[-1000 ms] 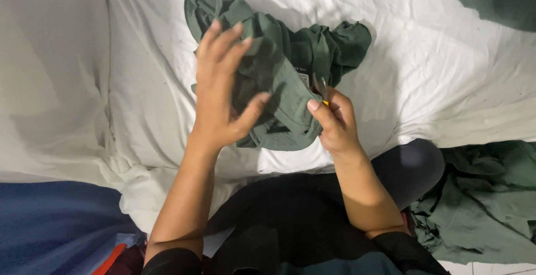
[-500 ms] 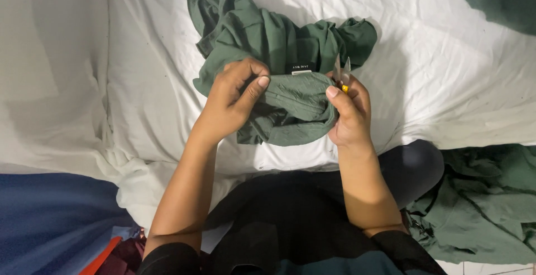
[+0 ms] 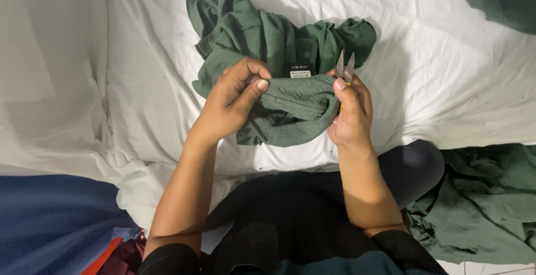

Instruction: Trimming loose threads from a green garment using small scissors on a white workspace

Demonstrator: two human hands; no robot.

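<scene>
Green garment (image 3: 290, 107) bunched on white sheet (image 3: 446, 74), lifted at its near edge. Left hand (image 3: 231, 102) pinches the fabric's left fold; right hand (image 3: 350, 113) grips the right edge plus small metal snips (image 3: 345, 65), blades up. Small white rectangular label (image 3: 300, 74) sits at the collar, between the hands. More green cloth (image 3: 486, 197) lies right.

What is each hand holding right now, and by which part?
The left hand pinches the green garment at its folded neck edge beside the label. The right hand grips the same edge and holds small thread snips by the handle, blades up.
</scene>
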